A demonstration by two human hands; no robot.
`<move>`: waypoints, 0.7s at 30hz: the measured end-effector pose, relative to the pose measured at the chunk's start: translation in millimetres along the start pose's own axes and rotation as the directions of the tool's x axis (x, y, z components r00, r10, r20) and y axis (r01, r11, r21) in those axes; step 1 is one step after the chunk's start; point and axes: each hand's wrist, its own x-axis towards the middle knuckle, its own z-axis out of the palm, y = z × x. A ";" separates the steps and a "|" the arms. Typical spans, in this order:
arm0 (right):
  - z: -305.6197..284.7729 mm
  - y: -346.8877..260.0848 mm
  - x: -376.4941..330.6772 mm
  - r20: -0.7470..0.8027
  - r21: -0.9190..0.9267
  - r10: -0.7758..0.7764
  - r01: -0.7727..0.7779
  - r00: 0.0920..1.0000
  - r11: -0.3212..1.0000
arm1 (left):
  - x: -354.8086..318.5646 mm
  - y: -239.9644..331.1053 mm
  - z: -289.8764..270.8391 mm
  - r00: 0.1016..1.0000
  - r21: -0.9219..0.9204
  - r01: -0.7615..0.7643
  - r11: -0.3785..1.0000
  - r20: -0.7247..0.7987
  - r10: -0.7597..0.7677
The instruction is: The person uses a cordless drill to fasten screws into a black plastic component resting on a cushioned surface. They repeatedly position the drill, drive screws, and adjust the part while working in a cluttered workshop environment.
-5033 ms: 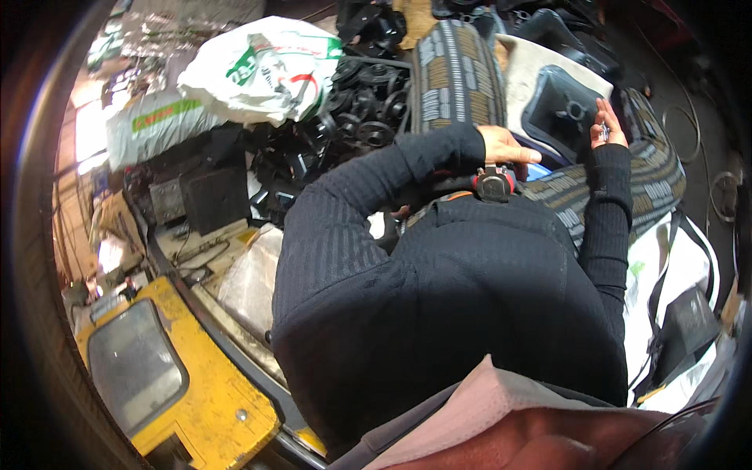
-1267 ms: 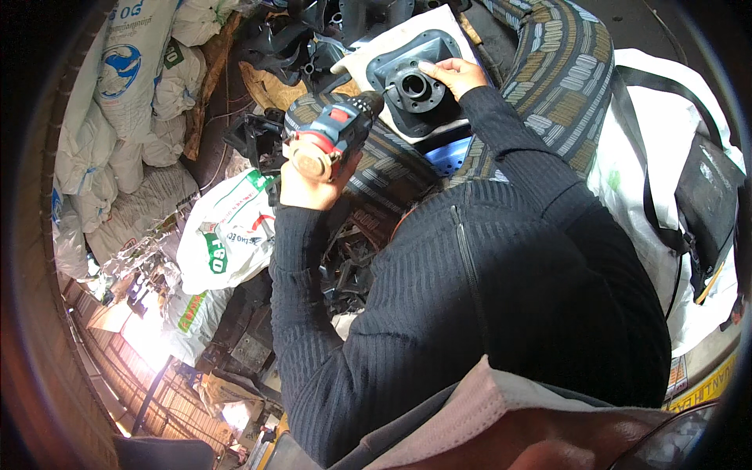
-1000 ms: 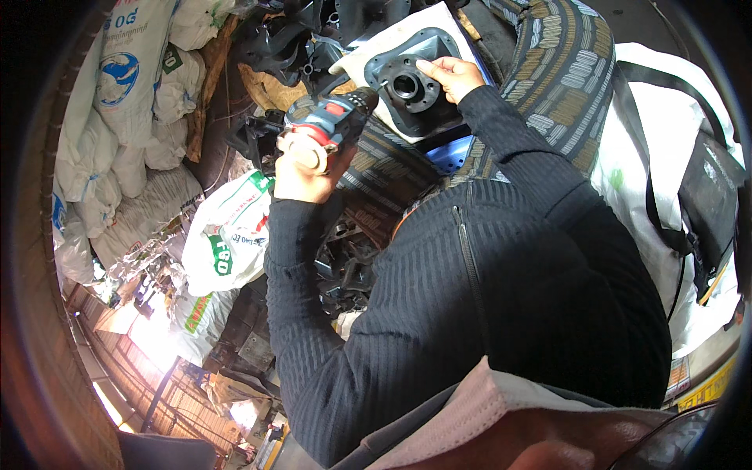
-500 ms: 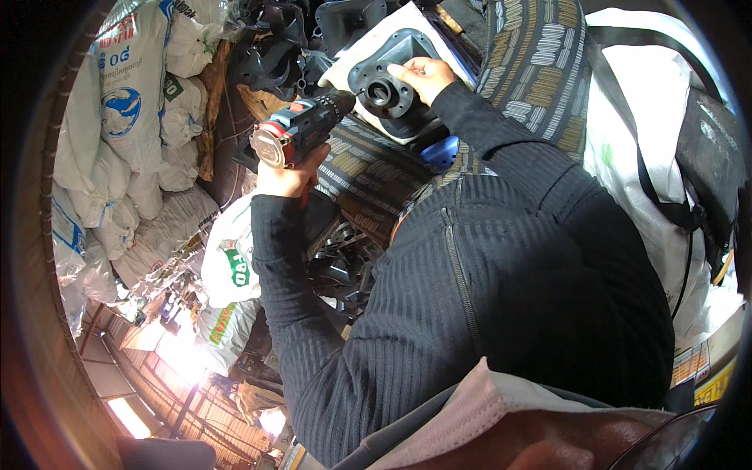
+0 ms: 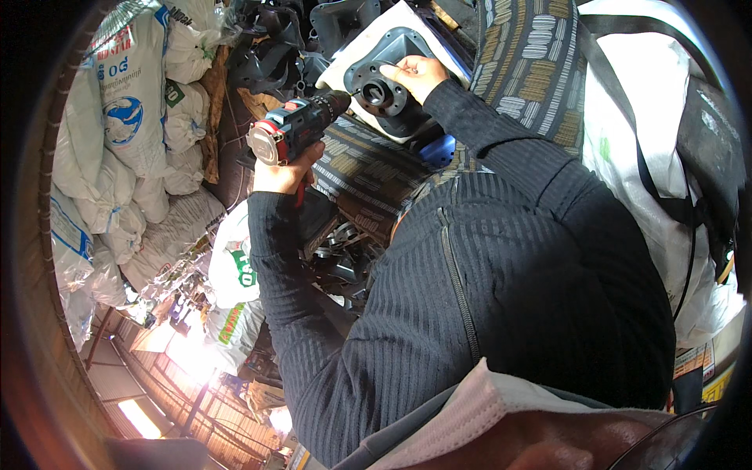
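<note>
My left hand [image 5: 283, 168] is wrapped round the grip of a red, grey and black cordless drill [image 5: 301, 121]. Its chuck points right, and the tip of the bit is close by the left edge of a black flanged part [image 5: 401, 117]; I cannot tell whether they touch. The part has a round flange with several holes about a central opening, and a wider squarish base behind it. With its fingers, my right hand [image 5: 419, 77] grips the flange's upper right rim. Beneath the part lies a white board or pad [image 5: 335, 73].
Patterned dark fabric [image 5: 533, 63] covers my legs, with a blue object [image 5: 439, 150] beside the part. More black parts [image 5: 266, 47] pile up beyond. Stuffed white sacks [image 5: 129, 94] stand at the left, and a white bag [image 5: 634, 117] with black straps is at the right.
The flange appears slightly turned and shifted left under my right fingers. The drill has moved a little left, its bit still beside the flange.
</note>
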 end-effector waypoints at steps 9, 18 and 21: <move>-7.6 29.5 2.5 -0.123 -0.191 0.007 -0.030 0.992 0.981 | 15.4 -4.2 3.6 0.942 0.456 -0.309 0.835 0.025 0.335; -9.1 13.6 -2.2 -0.156 -0.381 -0.085 0.020 0.984 0.924 | 16.1 21.4 1.8 0.946 0.680 -0.302 0.668 0.126 0.300; -7.2 7.7 -1.1 -0.133 -0.326 -0.073 0.026 0.988 0.945 | 8.6 28.6 7.4 0.997 0.707 -0.077 0.703 0.071 0.037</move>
